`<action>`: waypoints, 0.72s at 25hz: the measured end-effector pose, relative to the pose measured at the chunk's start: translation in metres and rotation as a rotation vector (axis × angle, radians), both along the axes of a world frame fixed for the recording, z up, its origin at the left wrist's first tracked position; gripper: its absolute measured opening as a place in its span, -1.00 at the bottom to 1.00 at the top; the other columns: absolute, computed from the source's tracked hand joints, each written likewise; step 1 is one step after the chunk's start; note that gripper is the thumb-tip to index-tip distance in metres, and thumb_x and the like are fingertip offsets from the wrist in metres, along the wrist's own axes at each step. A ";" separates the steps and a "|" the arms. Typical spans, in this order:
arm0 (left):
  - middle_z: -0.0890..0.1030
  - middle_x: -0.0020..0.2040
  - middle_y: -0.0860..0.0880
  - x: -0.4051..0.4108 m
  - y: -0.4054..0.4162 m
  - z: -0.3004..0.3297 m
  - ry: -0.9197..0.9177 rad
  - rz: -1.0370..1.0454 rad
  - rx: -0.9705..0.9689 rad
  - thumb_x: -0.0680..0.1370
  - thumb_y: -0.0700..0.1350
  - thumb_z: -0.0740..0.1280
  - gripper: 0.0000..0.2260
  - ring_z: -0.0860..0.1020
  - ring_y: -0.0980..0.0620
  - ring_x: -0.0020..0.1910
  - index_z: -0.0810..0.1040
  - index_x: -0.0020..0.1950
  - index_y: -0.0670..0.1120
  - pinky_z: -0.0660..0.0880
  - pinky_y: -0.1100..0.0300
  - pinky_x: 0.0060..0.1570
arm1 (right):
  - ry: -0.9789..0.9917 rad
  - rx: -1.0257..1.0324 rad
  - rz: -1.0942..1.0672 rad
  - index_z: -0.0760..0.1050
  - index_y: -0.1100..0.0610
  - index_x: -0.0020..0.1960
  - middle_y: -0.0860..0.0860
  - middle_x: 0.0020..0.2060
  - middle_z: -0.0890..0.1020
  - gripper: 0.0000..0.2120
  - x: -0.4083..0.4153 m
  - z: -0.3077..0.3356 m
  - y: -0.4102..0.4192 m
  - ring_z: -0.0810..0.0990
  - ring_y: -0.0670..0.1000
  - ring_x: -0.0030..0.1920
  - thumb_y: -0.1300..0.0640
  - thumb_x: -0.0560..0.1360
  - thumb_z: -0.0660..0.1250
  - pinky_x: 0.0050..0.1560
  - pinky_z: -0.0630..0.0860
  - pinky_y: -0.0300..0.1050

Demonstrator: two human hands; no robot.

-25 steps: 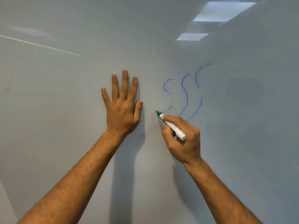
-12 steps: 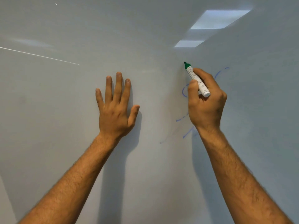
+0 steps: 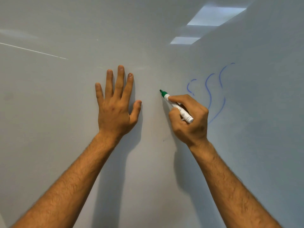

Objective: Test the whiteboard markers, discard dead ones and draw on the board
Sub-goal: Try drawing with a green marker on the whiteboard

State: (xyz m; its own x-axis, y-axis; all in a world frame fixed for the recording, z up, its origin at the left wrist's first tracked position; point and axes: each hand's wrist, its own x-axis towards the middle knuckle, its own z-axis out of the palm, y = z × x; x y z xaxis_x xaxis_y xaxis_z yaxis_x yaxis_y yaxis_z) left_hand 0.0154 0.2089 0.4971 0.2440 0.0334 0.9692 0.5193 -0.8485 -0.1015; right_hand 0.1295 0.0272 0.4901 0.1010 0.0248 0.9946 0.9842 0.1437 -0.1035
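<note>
From the head camera, a person's left hand [image 3: 115, 106] lies flat against the whiteboard [image 3: 49, 129], fingers [image 3: 120, 79] straight and spread, much as it lay half a second earlier. To the right of that hand, the right hand [image 3: 189, 119] has its fingers curled around a white marker [image 3: 178, 107] with a green collar, the dark tip pointing up and left and meeting the board just right of the left thumb. Half a second ago this hand was raised higher, covering part of the blue strokes [image 3: 209, 91]; it has since dropped and moved toward the left hand, so three curved blue lines now show in full to its right. No green line is visible at the tip. Two ceiling lights [image 3: 213, 15] reflect in the board well above the right hand.
</note>
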 end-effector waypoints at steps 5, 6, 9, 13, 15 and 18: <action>0.07 0.63 -0.17 -0.002 -0.003 -0.001 0.011 -0.013 -0.007 0.62 0.13 0.18 -0.35 0.01 -0.24 0.61 0.08 0.63 -0.09 -0.07 -0.32 0.52 | 0.050 -0.013 0.005 0.59 0.29 -0.21 0.07 -0.35 0.58 -0.81 0.004 -0.056 -0.015 0.45 0.02 -0.45 0.26 0.36 0.21 -0.43 0.36 -0.17; 0.08 0.63 -0.18 -0.002 -0.003 0.000 0.013 -0.018 -0.013 0.62 0.12 0.17 -0.36 0.01 -0.25 0.61 0.08 0.63 -0.09 -0.08 -0.32 0.52 | 0.062 -0.033 0.012 0.57 0.29 -0.22 0.07 -0.37 0.57 -0.82 0.002 -0.070 -0.014 0.44 0.03 -0.45 0.26 0.35 0.20 -0.45 0.38 -0.12; 0.08 0.63 -0.18 -0.002 -0.005 -0.001 0.008 -0.037 -0.018 0.64 0.06 0.14 -0.41 0.01 -0.26 0.61 0.08 0.63 -0.09 -0.10 -0.28 0.53 | 0.071 -0.107 0.053 0.56 0.28 -0.22 0.08 -0.34 0.56 -0.85 -0.010 -0.107 -0.005 0.50 0.10 -0.41 0.28 0.35 0.22 -0.43 0.45 0.00; 0.09 0.63 -0.20 -0.005 -0.008 0.001 -0.002 -0.158 -0.047 0.53 -0.26 0.17 -0.36 -0.01 -0.27 0.61 0.13 0.62 -0.12 -0.08 -0.18 0.58 | 0.061 -0.204 0.041 0.59 0.25 -0.14 0.06 -0.27 0.60 -0.84 -0.025 -0.130 0.004 0.53 0.06 -0.37 0.27 0.37 0.25 -0.43 0.50 -0.01; 0.11 0.62 -0.22 -0.008 -0.007 0.000 -0.005 -0.228 -0.053 0.49 -0.36 0.15 -0.34 0.01 -0.27 0.60 0.19 0.60 -0.13 -0.06 -0.13 0.58 | 0.101 -0.229 0.029 0.61 0.22 -0.10 0.03 -0.23 0.63 -0.82 -0.026 -0.129 0.000 0.55 0.01 -0.35 0.25 0.38 0.25 -0.41 0.52 -0.03; 0.19 0.58 -0.27 -0.013 -0.003 -0.004 0.021 -0.327 -0.019 0.48 -0.42 0.12 -0.39 0.10 -0.26 0.59 0.30 0.55 -0.18 0.05 -0.09 0.58 | 0.211 -0.225 0.080 0.64 0.20 -0.06 -0.01 -0.19 0.66 -0.79 -0.026 -0.121 -0.011 0.58 -0.10 -0.29 0.26 0.39 0.27 -0.34 0.50 -0.19</action>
State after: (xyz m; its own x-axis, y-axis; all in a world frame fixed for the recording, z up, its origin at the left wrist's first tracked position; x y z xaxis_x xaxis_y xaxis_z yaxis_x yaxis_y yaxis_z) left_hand 0.0022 0.2055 0.4934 0.2648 -0.0320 0.9638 0.2169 -0.9719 -0.0919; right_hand 0.1031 0.0160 0.3694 0.2938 0.2578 0.9204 0.9240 0.1700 -0.3426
